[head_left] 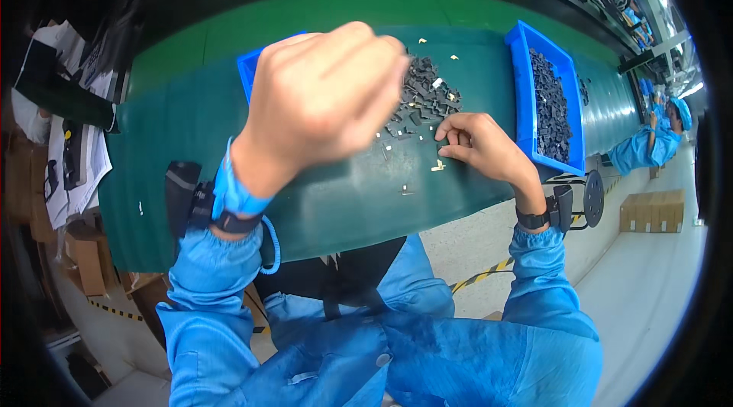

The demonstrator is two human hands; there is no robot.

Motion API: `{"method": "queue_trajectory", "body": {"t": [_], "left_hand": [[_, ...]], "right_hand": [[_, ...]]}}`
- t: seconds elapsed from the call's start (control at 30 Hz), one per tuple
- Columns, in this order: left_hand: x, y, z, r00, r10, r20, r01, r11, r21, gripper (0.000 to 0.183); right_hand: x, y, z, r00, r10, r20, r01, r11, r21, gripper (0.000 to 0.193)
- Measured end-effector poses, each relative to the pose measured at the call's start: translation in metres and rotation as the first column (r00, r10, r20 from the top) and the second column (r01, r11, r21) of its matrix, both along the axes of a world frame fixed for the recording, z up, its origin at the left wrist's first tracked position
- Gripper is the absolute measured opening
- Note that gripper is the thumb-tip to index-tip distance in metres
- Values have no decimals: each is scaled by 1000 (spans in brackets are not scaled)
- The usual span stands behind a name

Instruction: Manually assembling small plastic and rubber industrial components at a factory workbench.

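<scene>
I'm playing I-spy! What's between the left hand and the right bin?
In the head view, a heap of black parts, a few pale bits, then green table; the right hand is nearby.

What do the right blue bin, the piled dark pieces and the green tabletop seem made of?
Right blue bin: probably plastic, semi-gloss, from its smooth, even colour. Dark pieces: perhaps plastic, matte, by their dull grey-black faces; too small to rule out coated metal. Green tabletop: likely rubber or vinyl sheet, from its soft sheen.

Blue smock [473,357], gathered cuffs [534,239], black wrist straps [532,219]; at left, blue band [232,187], coiled cord [276,245].
</scene>
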State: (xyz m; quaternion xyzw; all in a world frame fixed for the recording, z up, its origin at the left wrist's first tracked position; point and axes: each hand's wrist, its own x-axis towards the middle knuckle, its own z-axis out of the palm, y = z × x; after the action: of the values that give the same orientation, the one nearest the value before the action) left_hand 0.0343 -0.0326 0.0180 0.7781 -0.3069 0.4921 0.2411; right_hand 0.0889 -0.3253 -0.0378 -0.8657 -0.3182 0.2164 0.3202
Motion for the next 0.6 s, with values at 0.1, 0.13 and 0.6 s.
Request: {"method": "queue_trajectory", "body": {"t": [0.1,0.13,0.6], "left_hand": [[18,14,-31,982,80,-174,-82,997,-4,11],[21,16,-38,974,105,-200,-106,994,6,11],[-2,4,-54,974,148,-174,-139,988,62,10]], "right_hand": [[4,4,4,1000,3,-23,-4,999,-51,16],[5,3,4,1000,-1,-18,0,999,-51,16],[20,31,18,991,133,-23,-113,906,408,16]]}}
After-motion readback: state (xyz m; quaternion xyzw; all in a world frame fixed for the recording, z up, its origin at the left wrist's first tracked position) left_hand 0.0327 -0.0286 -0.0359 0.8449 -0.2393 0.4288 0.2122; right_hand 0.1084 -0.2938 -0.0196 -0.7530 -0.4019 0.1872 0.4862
